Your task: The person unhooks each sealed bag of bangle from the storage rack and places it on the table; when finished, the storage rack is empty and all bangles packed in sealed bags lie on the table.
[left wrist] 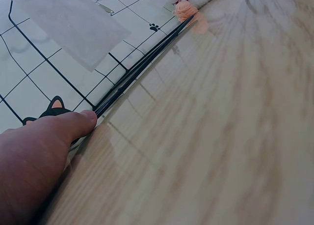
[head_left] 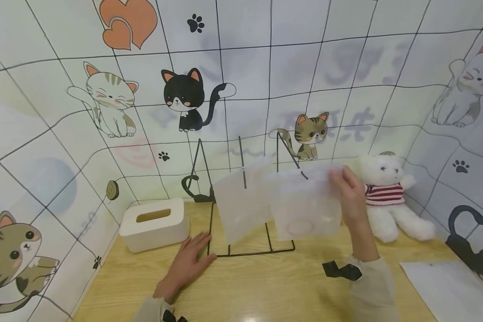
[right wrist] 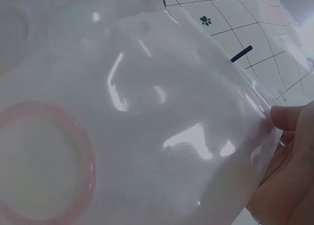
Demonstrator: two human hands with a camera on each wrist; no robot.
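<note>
A black wire display rack (head_left: 253, 254) stands on the wooden table, its prongs sticking forward. My right hand (head_left: 351, 192) pinches the upper right corner of a translucent plastic bag (head_left: 306, 205). A pink ring (right wrist: 88, 161) shows inside that bag in the right wrist view. One prong's tip lies at the bag's top edge; whether it passes through a hole I cannot tell. Left of it, another translucent bag (head_left: 241, 210) hangs from a second prong. My left hand (head_left: 189, 264) lies flat at the rack's front left corner, thumb (left wrist: 81, 122) touching the base wire.
A white tissue box (head_left: 154, 228) sits left of the rack. A white teddy bear (head_left: 386, 192) in a striped shirt sits at the right, with a peach yarn ball (left wrist: 185, 11) near it. A white sheet (head_left: 455, 286) lies at the right; a cat-patterned cloth (head_left: 249, 67) hangs behind.
</note>
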